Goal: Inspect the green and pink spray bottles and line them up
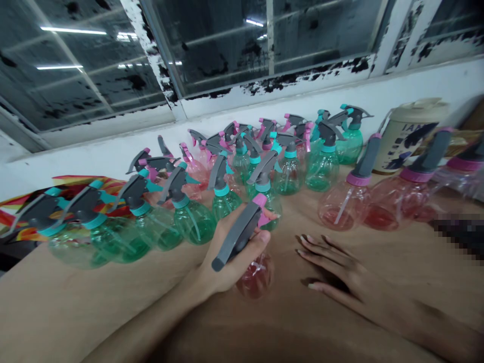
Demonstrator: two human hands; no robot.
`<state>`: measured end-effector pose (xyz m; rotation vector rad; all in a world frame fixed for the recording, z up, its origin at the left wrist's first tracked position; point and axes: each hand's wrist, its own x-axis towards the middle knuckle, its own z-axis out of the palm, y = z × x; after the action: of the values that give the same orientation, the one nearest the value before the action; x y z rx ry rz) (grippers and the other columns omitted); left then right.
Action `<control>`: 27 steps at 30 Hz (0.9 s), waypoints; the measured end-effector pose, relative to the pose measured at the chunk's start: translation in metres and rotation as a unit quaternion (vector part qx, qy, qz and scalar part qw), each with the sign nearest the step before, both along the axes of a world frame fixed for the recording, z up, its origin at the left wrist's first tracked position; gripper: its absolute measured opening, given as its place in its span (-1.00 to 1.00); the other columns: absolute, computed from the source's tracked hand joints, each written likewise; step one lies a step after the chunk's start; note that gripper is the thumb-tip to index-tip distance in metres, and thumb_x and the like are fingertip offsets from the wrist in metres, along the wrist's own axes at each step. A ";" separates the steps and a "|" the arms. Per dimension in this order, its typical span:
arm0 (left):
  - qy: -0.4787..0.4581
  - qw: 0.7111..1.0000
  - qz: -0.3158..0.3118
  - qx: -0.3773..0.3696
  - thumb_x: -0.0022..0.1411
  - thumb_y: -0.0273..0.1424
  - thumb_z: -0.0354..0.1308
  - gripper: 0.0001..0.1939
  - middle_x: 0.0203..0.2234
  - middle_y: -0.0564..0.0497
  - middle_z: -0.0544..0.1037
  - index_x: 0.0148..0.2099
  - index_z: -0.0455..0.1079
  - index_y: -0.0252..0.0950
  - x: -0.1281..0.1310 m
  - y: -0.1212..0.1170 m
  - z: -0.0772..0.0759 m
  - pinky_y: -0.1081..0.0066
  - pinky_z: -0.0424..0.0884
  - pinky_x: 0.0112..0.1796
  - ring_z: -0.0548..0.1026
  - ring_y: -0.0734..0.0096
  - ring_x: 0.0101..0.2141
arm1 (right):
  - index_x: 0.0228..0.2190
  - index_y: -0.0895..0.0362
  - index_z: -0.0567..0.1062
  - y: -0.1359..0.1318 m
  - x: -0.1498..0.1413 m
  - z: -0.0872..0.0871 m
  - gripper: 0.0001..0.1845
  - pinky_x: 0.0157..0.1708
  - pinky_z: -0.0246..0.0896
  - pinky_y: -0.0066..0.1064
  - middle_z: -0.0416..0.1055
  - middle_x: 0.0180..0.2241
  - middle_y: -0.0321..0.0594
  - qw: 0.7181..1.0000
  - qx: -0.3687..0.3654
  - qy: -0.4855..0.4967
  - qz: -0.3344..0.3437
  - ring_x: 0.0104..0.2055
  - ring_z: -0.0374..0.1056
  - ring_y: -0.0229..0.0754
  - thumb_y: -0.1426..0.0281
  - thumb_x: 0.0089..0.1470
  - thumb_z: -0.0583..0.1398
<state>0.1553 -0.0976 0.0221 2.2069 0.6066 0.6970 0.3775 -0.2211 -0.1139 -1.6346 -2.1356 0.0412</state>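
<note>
My left hand (230, 247) is wrapped round the neck of a pink spray bottle (257, 280) with a grey head and pink trigger. Its clear pink body shows below my fingers, just over or on the wooden table (287, 322); contact is unclear. My right hand (340, 272) rests on the tabletop with fingers spread, holding nothing. Beyond my left hand stands a row of green spray bottles (194, 222) with grey heads and turquoise collars. To the right, past my right hand, are several pink spray bottles (344, 204).
More green and pink spray bottles crowd the back, against a white wall (124, 136) under windows. A beige cup (408, 133) with printing stands at back right. Colourful cloth (117, 209) lies at far left. A dark, pixelated object (463, 234) sits at the right edge.
</note>
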 end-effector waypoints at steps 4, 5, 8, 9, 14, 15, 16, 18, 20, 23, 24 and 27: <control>0.000 0.999 -0.024 0.044 0.20 -0.29 -0.02 -0.82 -0.47 0.04 0.40 -0.18 0.30 -0.22 -0.001 -0.003 0.003 0.38 0.36 -0.40 0.38 0.39 -0.48 | 0.17 -0.04 0.12 0.000 -0.001 0.001 -0.40 0.18 -0.06 -0.05 0.06 0.22 -0.28 1.000 -0.002 0.007 -0.005 0.23 0.00 -0.07 0.19 0.12 0.11; 0.002 0.998 -0.027 0.052 0.21 -0.30 -0.03 -0.84 -0.45 0.03 0.41 -0.21 0.30 -0.22 -0.001 -0.004 0.003 0.38 0.36 -0.38 0.40 0.39 -0.46 | 0.17 -0.04 0.12 0.001 -0.001 0.001 -0.40 0.18 -0.07 -0.05 0.06 0.22 -0.28 1.000 -0.003 0.005 -0.005 0.23 -0.01 -0.07 0.19 0.12 0.10; 0.018 0.998 -0.023 0.063 0.24 -0.32 -0.07 -0.85 -0.46 0.05 0.42 -0.31 0.27 -0.23 -0.001 -0.005 0.005 0.41 0.36 -0.40 0.39 0.43 -0.47 | 0.17 -0.02 0.12 0.002 -0.001 0.003 -0.41 0.19 -0.09 -0.05 0.07 0.21 -0.27 1.000 -0.011 0.000 0.001 0.23 -0.01 -0.07 0.17 0.13 0.09; 0.022 0.997 -0.015 0.067 0.24 -0.32 -0.07 -0.84 -0.47 0.06 0.41 -0.34 0.26 -0.23 -0.001 -0.005 0.005 0.42 0.36 -0.41 0.38 0.43 -0.48 | 0.17 -0.02 0.13 0.002 0.000 0.004 -0.41 0.19 -0.09 -0.05 0.07 0.21 -0.26 1.000 -0.016 -0.001 0.003 0.23 -0.01 -0.07 0.17 0.13 0.09; -0.006 0.998 0.009 0.059 0.21 -0.29 -0.02 -0.84 -0.38 0.04 0.47 -0.21 0.32 -0.20 -0.001 -0.008 0.002 0.38 0.42 -0.34 0.44 0.39 -0.42 | 0.18 -0.02 0.11 0.002 0.000 0.011 -0.39 0.18 -0.05 -0.05 0.10 0.20 -0.25 0.999 -0.040 0.000 -0.004 0.22 0.01 -0.07 0.13 0.12 0.08; -0.022 0.998 0.007 0.052 0.20 -0.28 0.01 -0.82 -0.33 0.03 0.50 -0.17 0.32 -0.20 0.000 -0.008 0.001 0.36 0.43 -0.30 0.47 0.37 -0.37 | 0.18 -0.01 0.11 0.002 -0.001 0.014 -0.38 0.17 -0.04 -0.06 0.12 0.20 -0.24 0.999 -0.040 0.001 -0.006 0.22 0.02 -0.07 0.13 0.12 0.08; -0.037 0.998 0.007 0.046 0.19 -0.29 0.03 -0.80 -0.28 0.02 0.51 -0.13 0.32 -0.19 0.000 -0.009 0.000 0.35 0.44 -0.25 0.48 0.34 -0.32 | 0.18 -0.01 0.11 0.002 -0.001 0.016 -0.37 0.17 -0.03 -0.06 0.14 0.19 -0.23 0.999 -0.040 0.002 -0.010 0.21 0.03 -0.07 0.12 0.11 0.08; -0.060 0.997 0.006 0.038 0.17 -0.31 0.08 -0.79 -0.22 0.01 0.52 -0.12 0.33 -0.19 0.002 -0.010 -0.002 0.35 0.43 -0.19 0.49 0.33 -0.25 | 0.17 0.00 0.13 0.002 -0.004 0.022 -0.37 0.16 0.00 -0.07 0.17 0.17 -0.21 0.999 -0.041 0.015 -0.020 0.20 0.07 -0.07 0.11 0.10 0.09; -0.073 0.997 0.003 0.025 0.16 -0.31 0.11 -0.76 -0.18 0.01 0.52 -0.09 0.33 -0.19 0.003 -0.010 -0.004 0.34 0.42 -0.15 0.49 0.33 -0.20 | 0.16 0.00 0.14 0.001 -0.010 0.029 -0.38 0.12 0.05 -0.06 0.21 0.15 -0.17 0.997 -0.050 0.041 -0.029 0.17 0.11 -0.05 0.11 0.10 0.10; -0.092 0.996 -0.009 -0.003 0.16 -0.30 0.13 -0.72 -0.13 -0.01 0.50 -0.06 0.30 -0.19 0.005 -0.010 -0.007 0.33 0.41 -0.14 0.48 0.32 -0.16 | 0.15 -0.02 0.12 -0.003 -0.026 0.041 -0.36 0.05 0.15 -0.05 0.24 0.12 -0.14 0.992 -0.070 0.100 -0.032 0.12 0.19 -0.02 0.10 0.07 0.12; -0.096 0.995 -0.009 -0.012 0.16 -0.30 0.14 -0.69 -0.12 -0.01 0.49 -0.04 0.29 -0.20 0.006 -0.011 -0.008 0.32 0.41 -0.15 0.47 0.31 -0.16 | 0.15 -0.03 0.10 -0.004 -0.033 0.046 -0.33 0.04 0.16 -0.06 0.24 0.12 -0.14 0.990 -0.071 0.120 -0.028 0.11 0.20 -0.01 0.09 0.05 0.13; -0.095 0.995 -0.014 -0.041 0.13 -0.26 0.19 -0.60 -0.07 -0.03 0.45 0.01 0.24 -0.19 0.007 -0.016 -0.011 0.30 0.39 -0.12 0.45 0.28 -0.10 | 0.16 -0.01 0.03 -0.009 -0.059 0.060 -0.16 0.02 0.18 -0.09 0.21 0.12 -0.11 0.986 -0.043 0.159 -0.023 0.12 0.18 0.01 0.02 -0.08 0.21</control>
<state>0.1627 -0.1133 0.0113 2.0420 0.4978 0.8402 0.3182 -0.2302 -0.0538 -1.6011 -1.8763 0.3596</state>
